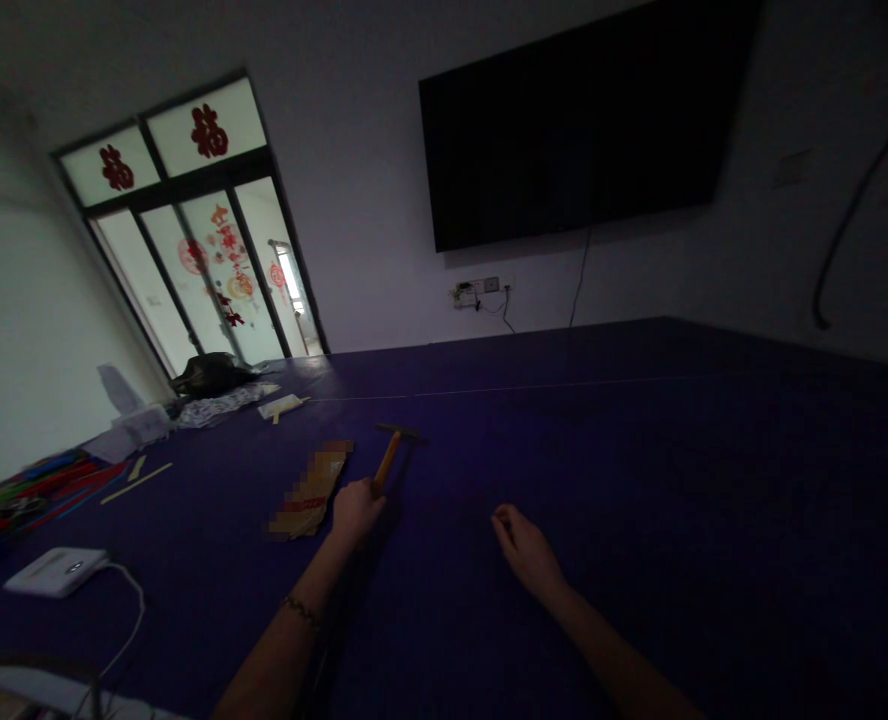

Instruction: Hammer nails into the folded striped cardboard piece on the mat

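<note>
My left hand (358, 512) is wrapped round the wooden handle of a hammer (388, 462). Its dark, narrow head points away from me, over the blue-purple tabletop (639, 470). Just left of that hand lies a torn strip of brown cardboard (316, 495), partly blurred out. My right hand (526, 552) is over the table to the right of the hammer, apart from it. Its fingers are curled in with the tips close together, and whether something small is between them is too dark to make out.
A white box-shaped device (58, 572) with a white cable sits at the left. Beyond it are a pile of coloured strips (46, 485), pale sticks (136, 482), papers (130, 432) and a black bag (215, 374). A wall-mounted television (579, 130) hangs above the table's far side.
</note>
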Tool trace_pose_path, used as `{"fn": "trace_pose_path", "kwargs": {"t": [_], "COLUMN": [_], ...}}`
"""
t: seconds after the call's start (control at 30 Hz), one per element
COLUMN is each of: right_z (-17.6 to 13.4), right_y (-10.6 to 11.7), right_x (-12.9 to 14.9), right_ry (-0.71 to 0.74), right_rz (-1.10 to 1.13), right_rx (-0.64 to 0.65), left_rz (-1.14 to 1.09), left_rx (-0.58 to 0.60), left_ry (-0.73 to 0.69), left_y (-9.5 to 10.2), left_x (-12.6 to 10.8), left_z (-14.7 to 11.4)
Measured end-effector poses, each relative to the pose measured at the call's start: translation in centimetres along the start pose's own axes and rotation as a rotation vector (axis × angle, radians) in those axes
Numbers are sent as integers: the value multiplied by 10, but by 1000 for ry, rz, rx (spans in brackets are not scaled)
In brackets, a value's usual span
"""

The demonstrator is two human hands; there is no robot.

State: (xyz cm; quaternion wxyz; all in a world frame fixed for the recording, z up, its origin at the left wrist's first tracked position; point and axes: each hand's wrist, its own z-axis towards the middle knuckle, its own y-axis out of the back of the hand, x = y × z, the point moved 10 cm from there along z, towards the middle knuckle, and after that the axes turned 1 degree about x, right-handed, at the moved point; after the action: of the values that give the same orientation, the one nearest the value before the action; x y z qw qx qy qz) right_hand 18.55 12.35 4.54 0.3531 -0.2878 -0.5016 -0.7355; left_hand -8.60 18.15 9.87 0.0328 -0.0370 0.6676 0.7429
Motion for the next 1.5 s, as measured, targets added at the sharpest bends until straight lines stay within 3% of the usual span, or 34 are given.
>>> {"fn": "trace_pose_path", "kwargs": {"t": [0.13,0.4,0.8,1.1,1.23,1.33,1.43,1.5], "right_z": [0,0,-1,-1,-1,-3,-13,-30], "right_y": [-2,-7,-8,-10,-8,-7,-11,-20], "right_x": [1,-4,-2,1,5,15,32,44], "right_ry": [2,-11,11,-17,-31,-21,6,31], "right_rz": [-11,-23,-50,-92,-94,-69,-2,99], "right_rx": [26,43,55,116,117,137,205,326], "left_rz": [0,-25,-62,2,28,36,-188,-517], "left_rx": [15,36,66,64,69,-2,-84,6], "left_ry": [35,77,114,97,50,3,-247,-493], "left_y": [-11,-24,-36,-32,-27,-16,-7,-12], "left_x": [26,43,49,43,36,21,-30,-77], "left_z": [14,25,27,18,12,6,-18,-49]}}
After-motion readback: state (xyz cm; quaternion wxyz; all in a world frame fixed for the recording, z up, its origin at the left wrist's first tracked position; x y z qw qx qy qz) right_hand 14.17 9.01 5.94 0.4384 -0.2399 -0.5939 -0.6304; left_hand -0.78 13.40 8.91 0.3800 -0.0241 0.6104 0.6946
